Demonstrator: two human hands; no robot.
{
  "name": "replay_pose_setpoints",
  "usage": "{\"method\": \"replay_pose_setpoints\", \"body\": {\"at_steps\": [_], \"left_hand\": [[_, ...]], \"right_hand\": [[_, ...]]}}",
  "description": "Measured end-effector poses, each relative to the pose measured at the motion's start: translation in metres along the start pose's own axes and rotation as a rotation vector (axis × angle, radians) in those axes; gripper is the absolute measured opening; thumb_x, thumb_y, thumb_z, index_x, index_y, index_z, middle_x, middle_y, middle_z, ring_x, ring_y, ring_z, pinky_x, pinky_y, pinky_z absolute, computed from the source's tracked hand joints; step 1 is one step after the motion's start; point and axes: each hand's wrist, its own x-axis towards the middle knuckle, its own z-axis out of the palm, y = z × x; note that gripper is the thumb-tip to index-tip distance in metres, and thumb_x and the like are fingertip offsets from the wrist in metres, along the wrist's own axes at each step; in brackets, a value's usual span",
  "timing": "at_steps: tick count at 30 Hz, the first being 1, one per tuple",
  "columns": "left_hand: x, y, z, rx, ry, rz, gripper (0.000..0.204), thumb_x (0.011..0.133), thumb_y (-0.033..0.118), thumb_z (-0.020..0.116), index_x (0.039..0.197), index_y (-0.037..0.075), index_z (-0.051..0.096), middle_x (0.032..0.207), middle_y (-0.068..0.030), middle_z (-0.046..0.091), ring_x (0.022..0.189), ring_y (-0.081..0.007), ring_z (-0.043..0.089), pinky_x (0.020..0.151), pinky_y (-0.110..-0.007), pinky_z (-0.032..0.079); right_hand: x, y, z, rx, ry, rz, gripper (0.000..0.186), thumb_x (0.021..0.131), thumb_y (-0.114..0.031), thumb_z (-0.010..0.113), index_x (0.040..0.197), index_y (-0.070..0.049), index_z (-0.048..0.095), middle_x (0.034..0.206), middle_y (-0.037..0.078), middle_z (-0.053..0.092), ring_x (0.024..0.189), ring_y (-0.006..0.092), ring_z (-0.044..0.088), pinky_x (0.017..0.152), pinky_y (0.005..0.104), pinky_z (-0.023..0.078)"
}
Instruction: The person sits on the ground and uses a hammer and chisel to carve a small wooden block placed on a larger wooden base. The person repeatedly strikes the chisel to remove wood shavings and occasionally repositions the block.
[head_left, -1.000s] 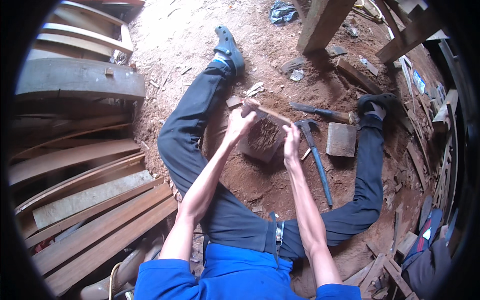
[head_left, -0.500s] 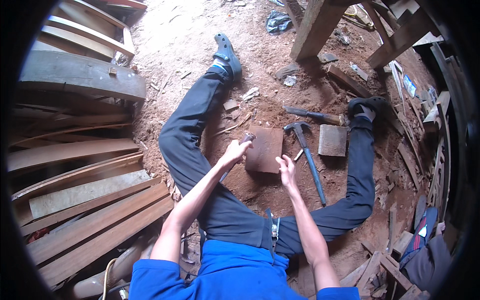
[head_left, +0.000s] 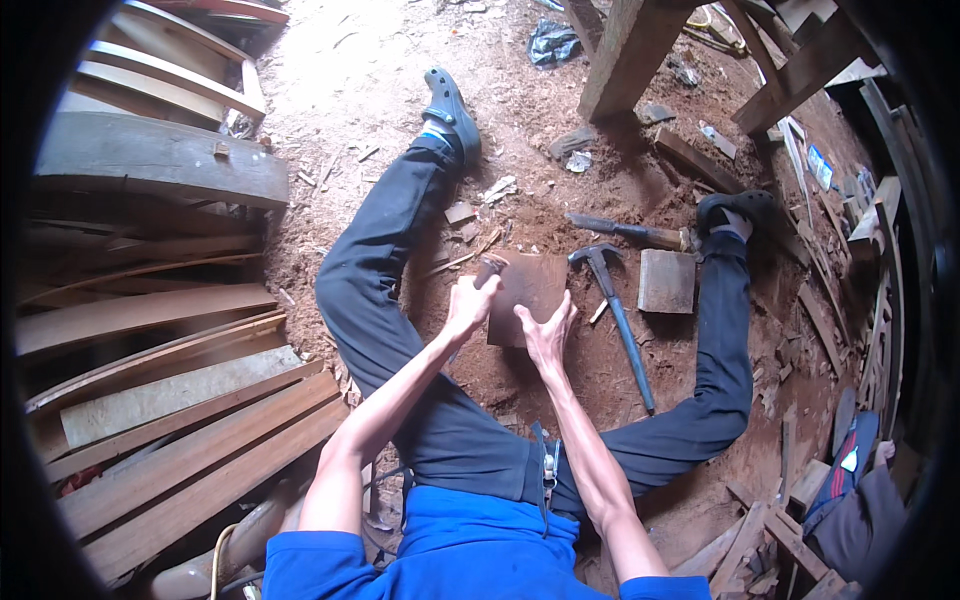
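My left hand is closed round a short tool with a battered top, just over the left side of a flat square wooden block on the dirt between my legs. My right hand grips that block's lower right part, thumb across the face. The tool's lower end is hard to make out. Right of the block lie a hammer-like tool with a long blue handle and curved dark head, a long tool with a dark shaft, and a second pale wooden block.
Stacked curved boards and planks crowd the left. A timber post and wood scraps stand or lie to the right, with a crumpled dark plastic bag at the back. Another person's dark-clothed part shows at lower right.
The tool, earlier held slanting between both hands, is now in my left hand alone. My right hand moved down, then onto the block, whose heap of shavings no longer shows.
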Motion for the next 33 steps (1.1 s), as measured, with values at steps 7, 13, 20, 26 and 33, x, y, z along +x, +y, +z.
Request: {"method": "replay_pose_setpoints", "body": {"at_steps": [7,13,20,26,33], "left_hand": [[-0.012,0.001,-0.019,0.031,-0.114,-0.008,0.038,0.080,0.036,0.061,0.079,-0.002,0.066,0.057,-0.0072,0.056,0.050,-0.0158,0.055,0.048,-0.033,0.041],[0.008,-0.011,-0.003,0.256,-0.109,-0.129,0.052,0.077,0.046,0.062,0.089,-0.003,0.070,0.077,-0.0223,0.069,0.080,-0.0303,0.070,0.071,-0.043,0.051],[0.012,-0.016,-0.024,-0.071,0.295,0.073,0.033,0.081,0.031,0.059,0.075,-0.001,0.066,0.060,-0.0107,0.062,0.058,-0.0192,0.062,0.057,-0.037,0.046],[0.011,-0.017,-0.017,-0.112,0.264,0.048,0.034,0.082,0.028,0.057,0.083,-0.004,0.070,0.083,-0.0109,0.072,0.072,-0.0156,0.062,0.065,-0.032,0.047],[0.004,-0.008,-0.040,-0.272,0.372,0.141,0.033,0.084,0.024,0.055,0.088,-0.004,0.071,0.083,-0.0104,0.073,0.071,-0.0137,0.063,0.066,-0.030,0.048]], "right_hand": [[0.000,-0.040,-0.051,-0.221,-0.090,-0.250,0.099,0.074,-0.042,0.078,0.146,0.005,0.028,0.137,0.025,0.034,0.130,0.0412,0.034,0.110,0.0520,0.029],[0.038,-0.010,-0.015,-0.242,-0.115,-0.167,0.125,0.067,-0.052,0.082,0.152,-0.002,0.005,0.149,0.031,0.023,0.136,0.0456,0.029,0.113,0.0574,0.024],[0.032,0.004,0.004,-0.672,-0.192,-0.246,0.143,0.052,-0.054,0.089,0.155,-0.022,-0.005,0.149,0.037,0.014,0.138,0.0491,0.023,0.111,0.0651,0.017],[0.068,-0.012,0.046,-0.723,-0.151,-0.235,0.145,0.050,-0.052,0.090,0.153,-0.030,-0.009,0.143,0.041,0.019,0.134,0.0538,0.025,0.106,0.0671,0.021],[0.086,-0.074,0.014,-0.598,-0.178,-0.260,0.148,0.046,-0.039,0.094,0.152,-0.030,-0.009,0.132,0.036,0.028,0.121,0.0539,0.039,0.102,0.0639,0.034]]}}
